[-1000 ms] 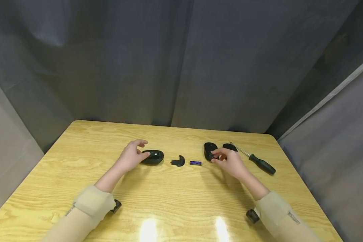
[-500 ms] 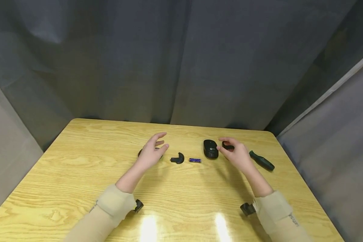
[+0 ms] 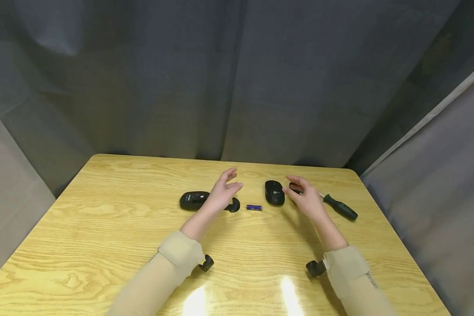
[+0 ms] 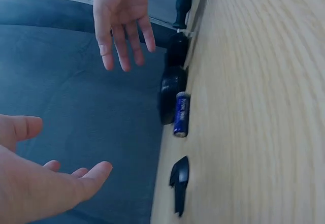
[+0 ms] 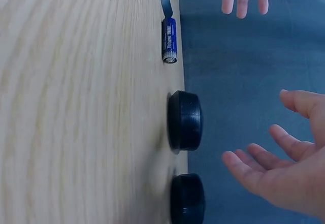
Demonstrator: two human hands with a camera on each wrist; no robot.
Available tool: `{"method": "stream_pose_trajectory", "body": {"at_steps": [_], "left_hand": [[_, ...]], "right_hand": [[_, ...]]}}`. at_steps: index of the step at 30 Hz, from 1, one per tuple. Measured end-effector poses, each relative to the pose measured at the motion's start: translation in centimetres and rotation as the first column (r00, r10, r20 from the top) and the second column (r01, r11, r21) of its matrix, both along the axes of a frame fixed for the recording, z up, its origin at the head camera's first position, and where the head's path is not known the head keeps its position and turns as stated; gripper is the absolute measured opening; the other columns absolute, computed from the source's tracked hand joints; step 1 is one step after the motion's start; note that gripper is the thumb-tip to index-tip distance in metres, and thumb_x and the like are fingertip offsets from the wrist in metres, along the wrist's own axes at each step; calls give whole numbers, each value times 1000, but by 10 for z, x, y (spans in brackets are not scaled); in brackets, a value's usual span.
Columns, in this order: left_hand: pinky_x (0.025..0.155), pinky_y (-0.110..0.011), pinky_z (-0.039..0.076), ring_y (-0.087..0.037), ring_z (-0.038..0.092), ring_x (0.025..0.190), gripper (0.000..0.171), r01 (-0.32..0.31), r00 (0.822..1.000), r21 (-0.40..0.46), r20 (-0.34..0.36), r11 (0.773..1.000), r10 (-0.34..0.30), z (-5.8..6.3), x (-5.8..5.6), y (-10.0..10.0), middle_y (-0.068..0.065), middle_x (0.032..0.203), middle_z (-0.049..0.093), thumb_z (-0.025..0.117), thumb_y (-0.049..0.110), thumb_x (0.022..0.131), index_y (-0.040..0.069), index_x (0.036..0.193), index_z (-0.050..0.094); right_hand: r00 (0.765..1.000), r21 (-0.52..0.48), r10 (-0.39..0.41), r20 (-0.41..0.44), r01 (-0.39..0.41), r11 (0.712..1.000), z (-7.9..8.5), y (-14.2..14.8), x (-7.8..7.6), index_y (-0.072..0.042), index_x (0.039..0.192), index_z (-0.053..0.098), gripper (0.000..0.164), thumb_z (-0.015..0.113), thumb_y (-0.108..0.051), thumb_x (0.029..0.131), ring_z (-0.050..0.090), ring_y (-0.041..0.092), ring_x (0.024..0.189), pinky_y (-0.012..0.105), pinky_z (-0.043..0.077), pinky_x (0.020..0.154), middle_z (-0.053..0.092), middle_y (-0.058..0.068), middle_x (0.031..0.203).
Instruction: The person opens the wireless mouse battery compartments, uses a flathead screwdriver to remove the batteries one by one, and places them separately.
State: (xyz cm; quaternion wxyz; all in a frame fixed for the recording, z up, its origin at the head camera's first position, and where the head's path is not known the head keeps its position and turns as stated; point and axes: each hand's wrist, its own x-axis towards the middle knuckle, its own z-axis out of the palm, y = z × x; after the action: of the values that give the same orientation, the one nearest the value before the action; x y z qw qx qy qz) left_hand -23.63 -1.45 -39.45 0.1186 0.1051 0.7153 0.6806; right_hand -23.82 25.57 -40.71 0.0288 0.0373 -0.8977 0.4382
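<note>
On wood-grained tabletop point(image 3: 245, 245), cylindrical battery point(image 3: 254, 207), rounded mouse point(image 3: 274, 193) near right hand point(image 3: 309, 199)

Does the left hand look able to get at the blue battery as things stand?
Likely yes: the left hand hovers empty, and the blue battery lies uncovered on the table between the small black part and a black mouse.

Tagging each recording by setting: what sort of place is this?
Probably a small curtained-off work booth: a dark curtain hangs behind a wood-grain table, on which a battery and a screwdriver lie.
</note>
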Motion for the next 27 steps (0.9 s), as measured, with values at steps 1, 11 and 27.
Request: {"method": "stream_pose_trajectory", "body": {"at_steps": [1,11,27], "left_hand": [[110,-51,32,-33,34,135,62,-5,1000,12,13,1000,5,-5,-5,4,-12,154,23,52,23,98,17,150,21],[111,-50,31,-38,36,133,59,18,991,60,131,998,-26,-30,-25,34,-16,152,26,52,24,98,16,149,24],[105,-46,40,-33,45,126,56,62,975,57,208,996,-73,-56,-53,71,-18,137,47,53,20,95,5,144,33]], "right_hand": [[1000,-24,1,22,0,1000,-1,1,-2,-11,141,42,55,58,-33,94,42,34,129,51,42,101,42,15,143],[992,-97,18,127,-6,995,-18,2,-19,-5,143,38,55,55,-28,96,42,35,127,43,49,91,36,20,146],[986,-58,25,165,-15,998,-35,3,-29,-1,142,38,54,57,-16,94,39,38,129,47,47,97,39,25,142]]}}
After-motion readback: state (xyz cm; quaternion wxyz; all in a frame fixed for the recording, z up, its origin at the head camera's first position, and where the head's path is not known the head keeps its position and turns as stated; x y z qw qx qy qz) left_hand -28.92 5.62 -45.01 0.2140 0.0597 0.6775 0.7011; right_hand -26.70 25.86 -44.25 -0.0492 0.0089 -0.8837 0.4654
